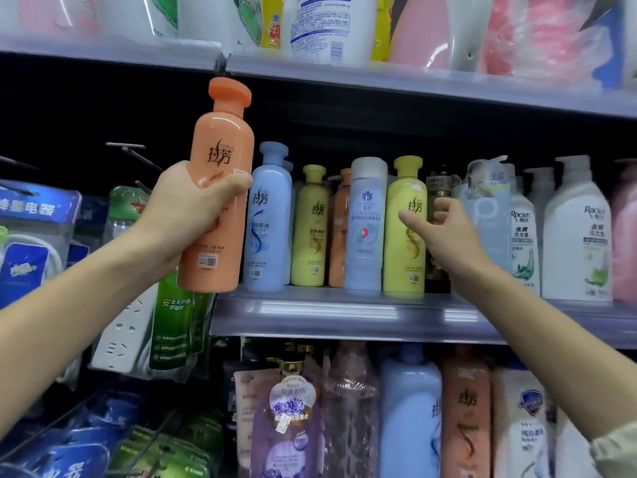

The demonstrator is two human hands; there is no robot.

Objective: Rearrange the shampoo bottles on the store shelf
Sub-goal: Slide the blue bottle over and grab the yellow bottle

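Note:
My left hand [188, 210] grips an orange shampoo bottle [220, 160] and holds it upright in the air, just left of the middle shelf [310, 313]. On that shelf stand a blue bottle [267, 236], a dull yellow bottle [309, 232], an orange bottle [339, 236] set further back, a pale blue bottle with a grey cap [366, 229] and a bright yellow bottle [405, 243]. My right hand [444, 232] reaches to the bright yellow bottle's right side, fingers spread, thumb touching its front. A dark brown bottle [437, 188] stands behind that hand.
White pump bottles [577, 236] fill the shelf's right end. Hanging packs of power strips [38, 236] and hooks occupy the left. The shelf above carries detergent bottles [320, 25]. Below stand larger bottles and a purple refill pouch [289, 419].

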